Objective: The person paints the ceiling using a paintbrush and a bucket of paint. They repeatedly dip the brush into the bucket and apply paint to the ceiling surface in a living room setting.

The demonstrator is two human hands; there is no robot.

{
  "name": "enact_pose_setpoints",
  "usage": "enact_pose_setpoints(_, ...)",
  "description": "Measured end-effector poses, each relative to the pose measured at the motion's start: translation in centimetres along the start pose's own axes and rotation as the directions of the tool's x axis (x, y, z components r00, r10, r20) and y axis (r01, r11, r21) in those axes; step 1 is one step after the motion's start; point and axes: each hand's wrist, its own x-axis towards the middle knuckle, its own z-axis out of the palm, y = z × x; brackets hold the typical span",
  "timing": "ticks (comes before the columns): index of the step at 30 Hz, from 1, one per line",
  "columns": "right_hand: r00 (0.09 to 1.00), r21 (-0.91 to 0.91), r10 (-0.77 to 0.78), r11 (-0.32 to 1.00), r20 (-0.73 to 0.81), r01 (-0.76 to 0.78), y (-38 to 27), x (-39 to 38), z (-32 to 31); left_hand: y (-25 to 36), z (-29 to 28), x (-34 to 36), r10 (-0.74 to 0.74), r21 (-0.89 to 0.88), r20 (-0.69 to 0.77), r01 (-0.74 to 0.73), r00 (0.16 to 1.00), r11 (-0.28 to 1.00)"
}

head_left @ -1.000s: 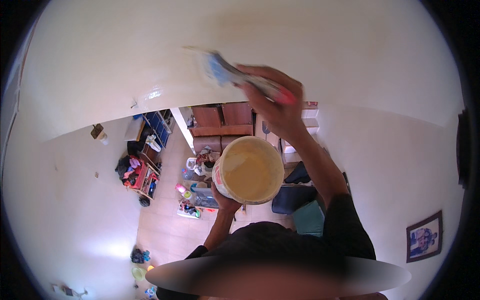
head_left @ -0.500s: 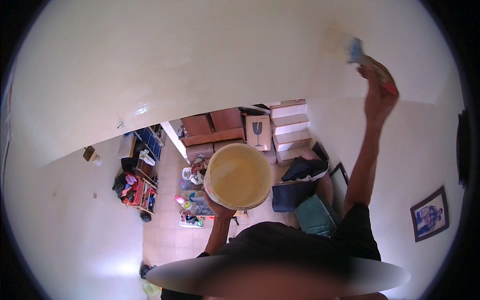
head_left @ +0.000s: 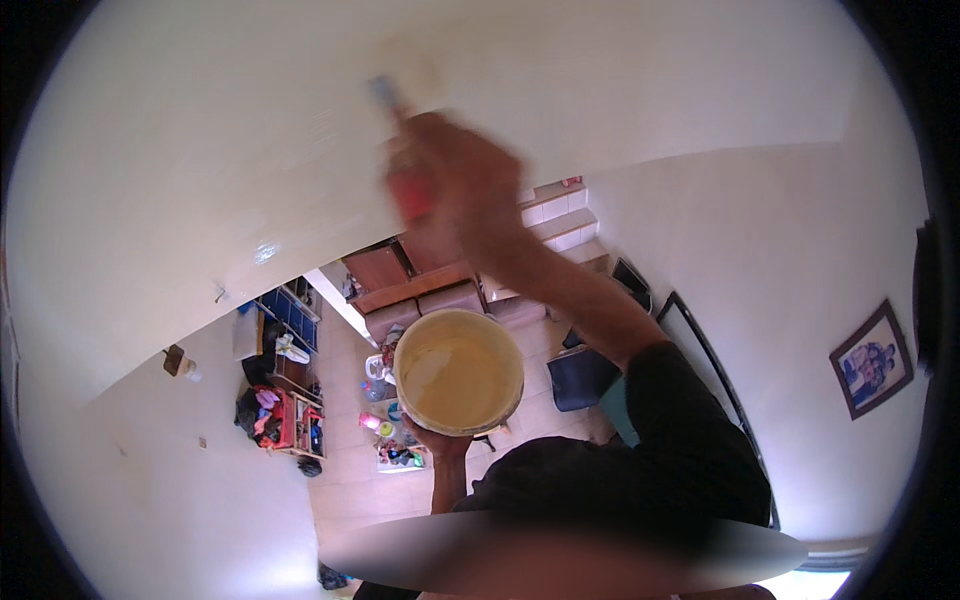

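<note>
My left hand (head_left: 437,440) is closed on a round paint bucket (head_left: 460,372), supporting it from below and the near side. Pale yellowish paint coats its inside. Raised high and blurred by motion, my right hand (head_left: 460,175) grips a paintbrush (head_left: 388,97) by its handle, a red part showing below the fist. The bristle end points up and left, against or close to the pale ceiling (head_left: 250,130); whether it touches I cannot tell. Wet, shiny streaks show on that surface left of the brush.
Far below lie a tiled floor (head_left: 345,495), wooden cabinets (head_left: 377,275), stairs (head_left: 565,220) and a dark seat (head_left: 583,380). A red rack with clothes (head_left: 285,420) stands at the left wall. On the right wall hangs a framed photo (head_left: 871,360).
My right hand has swept the brush from the upper right far to the left. The bucket has shifted slightly left and down in view, still in my left hand.
</note>
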Motion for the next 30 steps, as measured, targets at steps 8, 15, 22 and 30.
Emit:
enact_pose_setpoints(8, 0.929, 0.350, -0.346, 0.893, 0.129, 0.283, -7.3, 2.5, 9.2, -0.3, 0.0, 1.1, 0.014, -0.090, 0.050, -0.010, 0.999, 0.996)
enact_pose_setpoints(15, 0.999, 0.217, 0.046, 0.975, 0.001, -0.046, 5.9, 2.5, -4.5, -0.3, 0.7, 2.0, -0.020, -0.124, -0.016, 0.018, 1.000, 0.992)
enact_pose_setpoints(22, 0.862, 0.073, 0.310, 0.949, -0.401, -0.307, 17.1, 0.8, -25.9, -1.1, 1.7, 3.9, -0.073, -0.131, 0.005, 0.073, 0.997, 0.989)
enact_pose_setpoints(30, 0.926, -0.610, -0.076, 0.771, -0.370, -0.181, 15.4, 1.1, -19.1, -2.1, 1.4, 4.1, -0.126, -0.178, -0.023, 0.120, 0.992, 0.977)
